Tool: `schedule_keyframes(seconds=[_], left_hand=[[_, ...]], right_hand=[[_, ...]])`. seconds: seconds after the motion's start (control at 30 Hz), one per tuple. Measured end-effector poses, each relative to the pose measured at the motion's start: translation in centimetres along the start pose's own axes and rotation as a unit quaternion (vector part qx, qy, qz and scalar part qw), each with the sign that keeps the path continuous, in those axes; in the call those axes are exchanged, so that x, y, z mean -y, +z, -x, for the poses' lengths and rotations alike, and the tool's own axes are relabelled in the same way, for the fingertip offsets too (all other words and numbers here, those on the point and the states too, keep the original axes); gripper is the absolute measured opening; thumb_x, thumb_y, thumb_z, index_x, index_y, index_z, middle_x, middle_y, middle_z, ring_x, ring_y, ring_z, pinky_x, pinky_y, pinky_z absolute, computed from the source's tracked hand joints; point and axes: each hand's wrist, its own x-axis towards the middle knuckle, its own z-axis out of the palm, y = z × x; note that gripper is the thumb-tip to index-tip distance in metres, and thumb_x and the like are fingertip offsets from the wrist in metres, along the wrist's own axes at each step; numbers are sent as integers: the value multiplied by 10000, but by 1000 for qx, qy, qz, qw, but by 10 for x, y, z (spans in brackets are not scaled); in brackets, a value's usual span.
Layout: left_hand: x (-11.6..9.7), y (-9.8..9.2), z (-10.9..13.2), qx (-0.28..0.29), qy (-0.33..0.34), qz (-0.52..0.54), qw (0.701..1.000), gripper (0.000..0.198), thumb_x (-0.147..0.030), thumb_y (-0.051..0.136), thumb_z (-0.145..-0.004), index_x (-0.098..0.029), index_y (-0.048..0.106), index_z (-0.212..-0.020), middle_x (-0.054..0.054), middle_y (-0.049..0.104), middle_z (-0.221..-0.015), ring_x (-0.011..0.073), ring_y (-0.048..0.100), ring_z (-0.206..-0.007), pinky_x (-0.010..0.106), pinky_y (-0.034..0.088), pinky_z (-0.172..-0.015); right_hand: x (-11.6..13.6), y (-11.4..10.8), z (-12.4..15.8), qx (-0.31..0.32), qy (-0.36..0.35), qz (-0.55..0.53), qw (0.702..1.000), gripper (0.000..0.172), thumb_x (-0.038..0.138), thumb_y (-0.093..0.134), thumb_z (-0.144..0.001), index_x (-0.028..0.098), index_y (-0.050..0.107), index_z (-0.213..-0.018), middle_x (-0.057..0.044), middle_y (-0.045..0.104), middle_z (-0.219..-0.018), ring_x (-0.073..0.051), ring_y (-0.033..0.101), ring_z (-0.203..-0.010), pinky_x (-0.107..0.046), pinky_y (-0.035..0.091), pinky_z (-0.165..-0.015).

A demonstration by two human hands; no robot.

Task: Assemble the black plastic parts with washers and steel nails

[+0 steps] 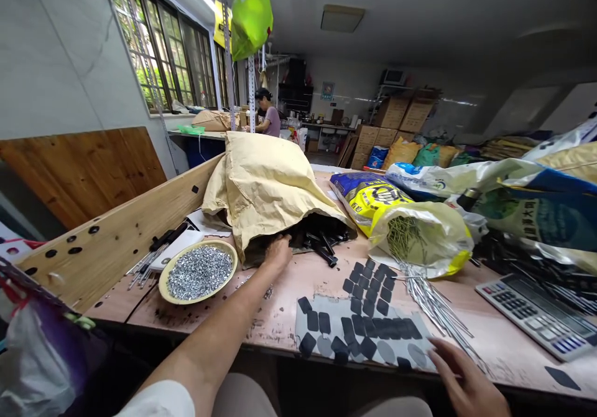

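Note:
My left hand (278,252) reaches into the mouth of a tan paper sack (270,174) lying on its side. Its fingers are hidden among the black plastic parts (321,243) that spill out there. At the table's front edge, my right hand (466,379) has its fingers stretched and a little apart, holding nothing I can see. The fingertips are by the right end of a grey backing sheet (317,305) with rows of black rounded-square pads (368,325). More such pads (370,283) lie just behind the sheet.
A yellow bowl (163,287) of small metal nuts or washers stands left of my forearm. Metal rods (436,305) spill from a yellow-blue bag (373,202). A calculator (536,317) lies at right. A wooden board (140,236) edges the table's left. Another person (272,120) works farther back.

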Motion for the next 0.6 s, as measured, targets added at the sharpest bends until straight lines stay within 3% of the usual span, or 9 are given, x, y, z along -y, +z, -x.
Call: schedule_keyframes(seconds=[0.13, 0.27, 0.4, 0.6], left_hand=[[5, 12, -9, 8, -11, -15, 1000, 421, -46, 509, -805, -186, 635, -1181, 140, 642, -1202, 277, 550, -1174, 368, 365, -1022], [13, 13, -15, 6, -25, 11, 1000, 541, -11, 475, -780, -185, 575, -1282, 126, 643, -1251, 272, 547, -1195, 357, 368, -1033], [23, 12, -22, 7, -41, 68, 997, 618, 6, 518, -720, -184, 557, -1307, 109, 609, -1327, 257, 542, -1224, 327, 387, -1034], [15, 23, -43, -2, -64, 172, 983, 547, -17, 601, -648, -145, 648, -1178, 148, 636, -1268, 342, 510, -1245, 407, 380, -1041]], right_hand=[[100, 67, -66, 76, -169, 1, 983, 402, 484, 472, -887, 214, 607, -1152, -103, 664, -1159, -255, 634, -1049, -389, 501, -921], [163, 129, -126, 98, -215, 96, 967, 389, 340, 517, -882, 169, 565, -1229, -116, 641, -1183, -256, 579, -1109, -394, 434, -976], [195, 170, -159, 81, -208, 132, 966, 507, 283, 610, -836, 180, 519, -1323, -147, 585, -1265, -304, 505, -1177, -428, 373, -989], [207, 202, -167, 76, -189, 166, 965, 698, 261, 663, -790, 235, 399, -1436, -156, 577, -1229, -349, 517, -1102, -459, 373, -917]])
